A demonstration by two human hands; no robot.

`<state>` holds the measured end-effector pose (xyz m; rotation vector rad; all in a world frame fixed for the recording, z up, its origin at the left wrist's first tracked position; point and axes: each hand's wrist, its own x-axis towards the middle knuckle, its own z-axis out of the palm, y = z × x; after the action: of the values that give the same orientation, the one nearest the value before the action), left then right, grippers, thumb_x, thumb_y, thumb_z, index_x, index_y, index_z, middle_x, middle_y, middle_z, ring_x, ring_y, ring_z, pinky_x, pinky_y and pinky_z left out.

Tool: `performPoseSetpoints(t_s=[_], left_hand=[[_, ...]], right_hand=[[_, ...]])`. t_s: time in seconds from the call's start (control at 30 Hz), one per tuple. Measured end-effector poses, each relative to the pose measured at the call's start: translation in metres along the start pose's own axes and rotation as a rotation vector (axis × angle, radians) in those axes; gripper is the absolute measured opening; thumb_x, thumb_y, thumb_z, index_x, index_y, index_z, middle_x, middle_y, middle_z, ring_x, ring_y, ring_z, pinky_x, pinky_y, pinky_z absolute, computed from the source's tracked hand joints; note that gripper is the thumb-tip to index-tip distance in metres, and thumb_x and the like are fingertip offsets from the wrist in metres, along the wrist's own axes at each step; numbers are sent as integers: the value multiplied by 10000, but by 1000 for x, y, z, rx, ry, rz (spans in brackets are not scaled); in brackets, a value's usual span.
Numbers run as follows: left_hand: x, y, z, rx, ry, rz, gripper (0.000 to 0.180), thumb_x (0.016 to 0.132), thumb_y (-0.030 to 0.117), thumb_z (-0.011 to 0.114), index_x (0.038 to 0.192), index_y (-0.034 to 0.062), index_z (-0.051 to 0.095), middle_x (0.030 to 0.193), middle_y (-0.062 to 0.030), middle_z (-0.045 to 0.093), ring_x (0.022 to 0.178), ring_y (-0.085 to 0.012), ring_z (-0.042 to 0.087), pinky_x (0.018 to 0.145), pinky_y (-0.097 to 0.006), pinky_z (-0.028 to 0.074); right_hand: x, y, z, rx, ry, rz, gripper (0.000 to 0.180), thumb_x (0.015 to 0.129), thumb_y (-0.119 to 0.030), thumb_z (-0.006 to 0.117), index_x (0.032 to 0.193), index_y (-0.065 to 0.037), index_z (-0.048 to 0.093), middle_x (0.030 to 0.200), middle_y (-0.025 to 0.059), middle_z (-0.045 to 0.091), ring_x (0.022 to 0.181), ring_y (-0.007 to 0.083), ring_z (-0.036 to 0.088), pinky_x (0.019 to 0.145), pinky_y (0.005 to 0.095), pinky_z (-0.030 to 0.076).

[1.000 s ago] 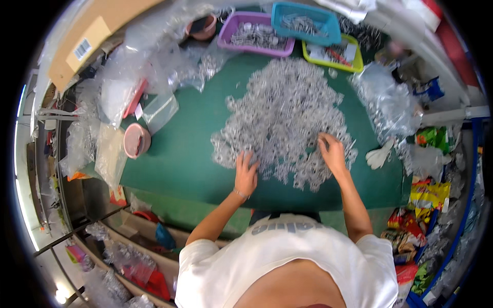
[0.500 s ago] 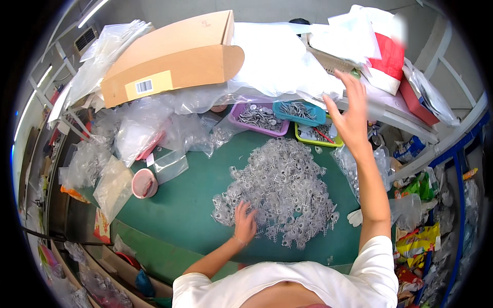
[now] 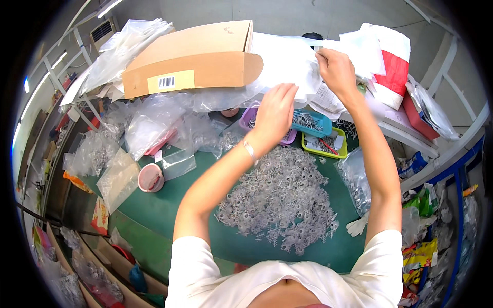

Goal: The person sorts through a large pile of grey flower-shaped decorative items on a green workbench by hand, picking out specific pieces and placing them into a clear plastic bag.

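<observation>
At the back of the green table, white plastic bags (image 3: 280,54) lie in a loose stack. My right hand (image 3: 336,72) is closed, its fingertips pinching the right edge of the bags. My left hand (image 3: 276,114) reaches over the purple basket (image 3: 290,136), fingers pressed together against the near edge of the same plastic; its thumb is hidden. Below my arms spreads a large heap of small grey, lace-like pieces (image 3: 280,197). Printed papers (image 3: 328,98) show under the lifted plastic, between my hands.
A cardboard box (image 3: 192,61) sits left of the bags. Metal parts fill a blue basket (image 3: 313,122); a green basket (image 3: 324,143) holds a red tool. A pink tub (image 3: 150,178) stands left, a white glove (image 3: 357,225) lies right. Clear bags (image 3: 154,120) crowd the back left.
My left hand has left the grey heap and moved up to the plastic. My right hand has gone farther back and closed on its edge, which is now lifted off the papers.
</observation>
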<state>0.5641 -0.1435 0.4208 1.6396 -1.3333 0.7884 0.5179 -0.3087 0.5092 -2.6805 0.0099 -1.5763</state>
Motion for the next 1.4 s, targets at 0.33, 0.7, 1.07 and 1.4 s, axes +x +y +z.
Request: performPoseSetpoints(t_s=[0.33,0.7,1.07,1.4], left_hand=[[20,-27,27,110,-84,-222,144,768,132,578,814,17,652,712,-189,600,672,-357,576,613,-425,453],[7,-28,18,-59,14,-284,170,764,118,598,717,-45,611,705,-211,578,653,-375,549,591,-427,427],[-11,-31,30,-162,114,-279,57,698,38,529,715,1,568,710,-202,542,717,-379,533,657,-435,433],[-55,8,8,-195,336,-115,227,703,-2,565,930,-4,544,1018,-147,486,1047,-320,441,940,-451,330]], right_hand=[[-11,-4,-13,23,-272,-52,156,786,-146,560,804,-4,623,718,144,613,688,322,583,632,363,453],[44,51,59,-575,-445,-292,248,757,-52,547,999,-71,596,1025,78,613,1010,237,539,870,438,378],[54,73,110,-543,-960,-117,586,732,-482,611,1105,-31,572,1019,181,613,950,326,583,817,416,446],[34,97,128,-650,-563,-460,158,810,-119,459,839,-14,573,802,183,613,786,351,597,678,449,458]])
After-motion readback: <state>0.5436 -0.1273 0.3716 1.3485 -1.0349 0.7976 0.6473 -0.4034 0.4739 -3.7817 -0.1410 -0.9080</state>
